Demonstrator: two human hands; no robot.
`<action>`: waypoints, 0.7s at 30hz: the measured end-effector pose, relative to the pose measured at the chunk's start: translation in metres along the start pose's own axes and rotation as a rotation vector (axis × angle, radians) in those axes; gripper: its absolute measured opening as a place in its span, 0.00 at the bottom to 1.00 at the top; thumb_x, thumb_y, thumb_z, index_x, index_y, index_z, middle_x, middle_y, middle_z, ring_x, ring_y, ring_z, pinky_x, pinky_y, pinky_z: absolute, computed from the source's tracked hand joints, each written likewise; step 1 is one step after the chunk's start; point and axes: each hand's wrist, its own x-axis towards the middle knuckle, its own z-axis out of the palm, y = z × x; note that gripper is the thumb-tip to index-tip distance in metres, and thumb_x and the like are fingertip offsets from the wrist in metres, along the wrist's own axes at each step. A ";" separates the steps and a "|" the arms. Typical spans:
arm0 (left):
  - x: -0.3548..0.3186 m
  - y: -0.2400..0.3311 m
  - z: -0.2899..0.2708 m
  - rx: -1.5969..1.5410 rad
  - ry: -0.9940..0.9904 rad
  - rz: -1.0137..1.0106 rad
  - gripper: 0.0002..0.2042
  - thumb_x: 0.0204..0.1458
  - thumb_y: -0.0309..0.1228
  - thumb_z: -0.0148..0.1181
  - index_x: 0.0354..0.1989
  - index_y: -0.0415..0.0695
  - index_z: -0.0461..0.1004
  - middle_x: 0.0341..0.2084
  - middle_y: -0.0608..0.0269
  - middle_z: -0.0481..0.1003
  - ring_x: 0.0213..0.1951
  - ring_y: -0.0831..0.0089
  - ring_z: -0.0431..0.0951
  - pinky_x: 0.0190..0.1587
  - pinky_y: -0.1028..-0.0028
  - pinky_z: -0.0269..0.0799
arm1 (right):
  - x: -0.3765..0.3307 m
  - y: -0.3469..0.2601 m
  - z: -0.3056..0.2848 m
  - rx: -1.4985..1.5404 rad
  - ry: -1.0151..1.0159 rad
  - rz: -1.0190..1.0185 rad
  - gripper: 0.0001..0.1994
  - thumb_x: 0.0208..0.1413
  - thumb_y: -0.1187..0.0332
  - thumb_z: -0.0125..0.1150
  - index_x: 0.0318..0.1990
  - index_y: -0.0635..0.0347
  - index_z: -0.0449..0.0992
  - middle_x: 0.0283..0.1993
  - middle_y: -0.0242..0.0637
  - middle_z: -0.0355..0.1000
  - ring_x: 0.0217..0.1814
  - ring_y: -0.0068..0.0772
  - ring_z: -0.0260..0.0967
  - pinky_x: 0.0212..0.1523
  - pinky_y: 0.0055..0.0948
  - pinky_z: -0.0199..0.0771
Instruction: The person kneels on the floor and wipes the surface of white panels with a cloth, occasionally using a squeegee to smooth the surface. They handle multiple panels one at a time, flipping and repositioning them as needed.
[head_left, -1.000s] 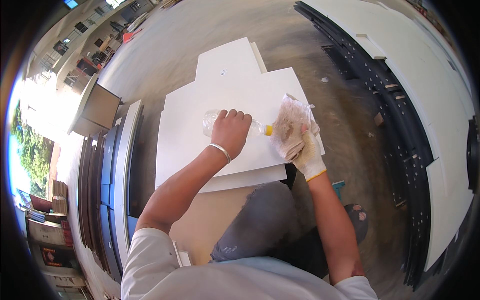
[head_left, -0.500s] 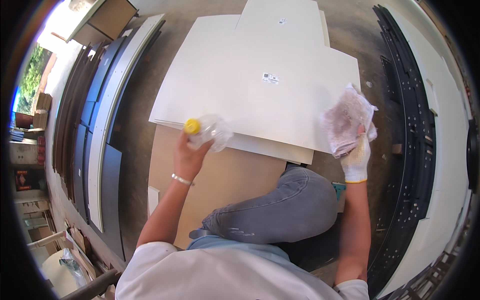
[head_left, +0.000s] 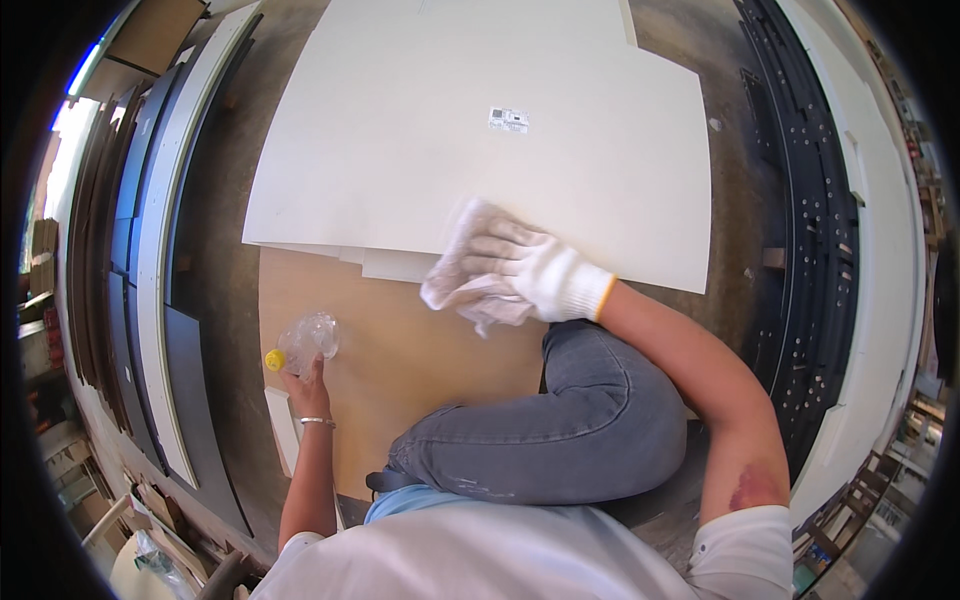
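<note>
Presently, the left grip [head_left: 306, 385] holds a bottle [head_left: 305, 335]. The right grip [head_left: 530, 268] holds a rag [head_left: 455, 265] over the board's [head_left: 400, 150] near edge.

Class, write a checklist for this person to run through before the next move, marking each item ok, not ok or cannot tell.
1. Clear bottle held in the left hand: ok.
2. Yellow cap on the bottle: ok, though its tightness does not show.
3. Cloth under the fingers of the right hand: ok.
4. Cloth wholly within the white board as seen from above: not ok; it reaches past the near edge.
5. Gloves on both hands: not ok; only the right is gloved.
6. Cloth damp: cannot tell.
</note>
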 end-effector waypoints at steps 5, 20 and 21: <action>-0.074 0.050 -0.006 0.113 -0.396 -0.533 0.19 0.60 0.28 0.67 0.58 0.36 0.73 0.45 0.54 0.82 0.43 0.71 0.82 0.46 0.72 0.77 | -0.194 0.023 -0.028 -0.127 -0.100 0.317 0.26 0.56 0.57 0.65 0.64 0.45 0.76 0.69 0.43 0.72 0.79 0.50 0.59 0.81 0.51 0.53; 0.133 0.332 0.311 0.722 -0.497 0.871 0.30 0.70 0.46 0.45 0.76 0.43 0.59 0.78 0.55 0.55 0.80 0.57 0.47 0.81 0.57 0.41 | -0.134 0.016 -0.033 0.059 -0.002 0.333 0.23 0.60 0.60 0.65 0.64 0.37 0.76 0.68 0.35 0.73 0.78 0.46 0.62 0.79 0.42 0.56; 0.133 0.324 0.313 0.689 -0.468 0.912 0.31 0.70 0.46 0.44 0.77 0.42 0.56 0.79 0.55 0.53 0.81 0.57 0.45 0.81 0.57 0.40 | -0.139 0.018 -0.034 0.067 0.026 0.358 0.21 0.61 0.59 0.65 0.63 0.36 0.77 0.67 0.35 0.74 0.77 0.46 0.62 0.79 0.43 0.56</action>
